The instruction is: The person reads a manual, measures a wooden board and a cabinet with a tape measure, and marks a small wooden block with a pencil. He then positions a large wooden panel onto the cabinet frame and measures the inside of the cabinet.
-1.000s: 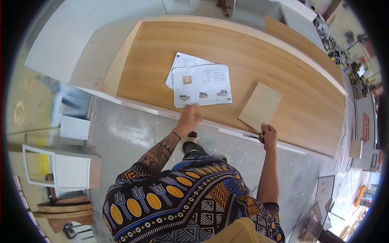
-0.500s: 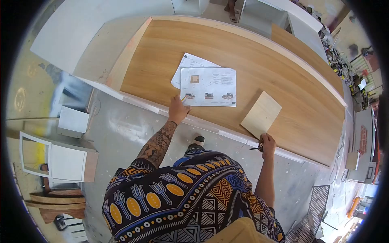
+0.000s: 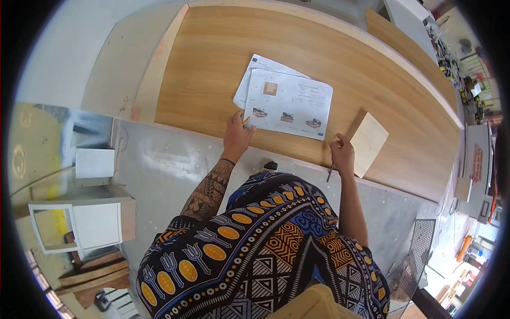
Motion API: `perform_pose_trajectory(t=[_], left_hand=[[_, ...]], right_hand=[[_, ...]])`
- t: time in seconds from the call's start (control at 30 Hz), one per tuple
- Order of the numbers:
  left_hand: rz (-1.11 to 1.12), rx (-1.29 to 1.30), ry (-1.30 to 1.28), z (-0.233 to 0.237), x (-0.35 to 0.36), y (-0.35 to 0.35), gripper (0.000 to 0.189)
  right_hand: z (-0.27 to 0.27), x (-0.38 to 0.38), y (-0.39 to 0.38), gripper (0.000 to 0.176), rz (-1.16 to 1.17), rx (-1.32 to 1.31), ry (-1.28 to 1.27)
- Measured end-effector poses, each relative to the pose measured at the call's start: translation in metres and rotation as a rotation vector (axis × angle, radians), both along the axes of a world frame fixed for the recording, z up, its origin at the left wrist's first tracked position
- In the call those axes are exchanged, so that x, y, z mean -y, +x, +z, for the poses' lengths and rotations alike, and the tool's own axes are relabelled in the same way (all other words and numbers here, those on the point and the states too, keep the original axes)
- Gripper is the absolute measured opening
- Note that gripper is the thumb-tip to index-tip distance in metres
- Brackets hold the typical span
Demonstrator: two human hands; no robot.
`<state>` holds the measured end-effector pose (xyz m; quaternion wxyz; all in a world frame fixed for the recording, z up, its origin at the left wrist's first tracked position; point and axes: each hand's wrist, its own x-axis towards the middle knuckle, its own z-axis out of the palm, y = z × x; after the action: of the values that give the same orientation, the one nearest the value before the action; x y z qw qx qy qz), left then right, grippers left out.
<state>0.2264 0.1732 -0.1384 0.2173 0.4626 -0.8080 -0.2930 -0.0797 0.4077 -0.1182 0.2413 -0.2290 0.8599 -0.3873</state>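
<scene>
The left hand [image 3: 238,135] pinches a pencil [image 3: 246,120] beside the papers [image 3: 297,109] on the table [image 3: 204,69]; the right hand [image 3: 343,154] grips a dark strap [image 3: 329,173]. The papers look light, limp, easily creased: best lifted by their edges.

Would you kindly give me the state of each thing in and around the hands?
Left hand: curled, holding the pencil
Pencil: held, beside the sheets
Right hand: curled, holding the dark slender object
Dark slender object: held, identity unclear
Top sheet: unfolded, print up
Lower sheet: partly covered
Pale board: resting on the panel
Panel: edged with strips
</scene>
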Motion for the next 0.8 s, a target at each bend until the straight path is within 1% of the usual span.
perform_pose_trajectory(t=[0.03,0.07,0.1,0.17,0.2,0.27,0.3,0.37,0.4,0.47,0.57,0.67,0.8], left_hand=[[0.008,0.011,0.048,0.003,0.004,0.000,0.079],[0.018,0.022,0.095,0.005,0.009,0.000,0.085],[0.008,0.033,0.102,0.013,0.012,0.000,0.085],[0.036,0.014,0.269,0.031,0.018,-0.003,0.105],[0.027,0.023,0.274,0.028,0.023,-0.002,0.105],[-0.048,0.079,0.169,0.023,0.034,-0.001,0.123],[-0.055,0.084,0.173,0.021,0.040,-0.001,0.123],[-0.122,0.057,0.163,0.018,0.049,0.000,0.132],[-0.127,0.062,0.164,0.025,0.052,-0.002,0.132],[-0.123,0.150,0.390,0.047,0.058,-0.007,0.136],[-0.120,0.171,0.312,0.043,0.059,-0.007,0.137],[-0.117,0.169,0.313,0.036,0.060,-0.006,0.136],[-0.105,0.173,0.327,0.032,0.060,-0.006,0.136]], right_hand=[[-0.004,0.011,0.005,0.051,0.033,-0.054,-0.004],[-0.006,0.019,0.008,0.051,0.023,-0.044,0.001],[-0.003,0.026,0.014,0.052,0.032,-0.031,0.016],[-0.004,0.029,0.024,0.052,0.032,-0.008,0.038],[-0.006,0.028,0.028,0.053,0.024,-0.025,0.025],[-0.009,0.026,0.032,0.054,0.009,-0.038,0.015],[-0.007,0.024,0.033,0.056,0.039,-0.075,0.004],[-0.004,0.022,0.034,0.059,0.064,-0.106,-0.003],[-0.005,0.021,0.033,0.060,0.064,-0.086,-0.005],[-0.007,0.022,0.029,0.061,0.058,-0.062,-0.011],[-0.005,0.023,0.029,0.060,0.056,-0.021,-0.014],[0.002,0.023,0.031,0.057,0.038,0.002,-0.026],[-0.004,0.023,0.030,0.054,0.034,-0.024,0.005]])
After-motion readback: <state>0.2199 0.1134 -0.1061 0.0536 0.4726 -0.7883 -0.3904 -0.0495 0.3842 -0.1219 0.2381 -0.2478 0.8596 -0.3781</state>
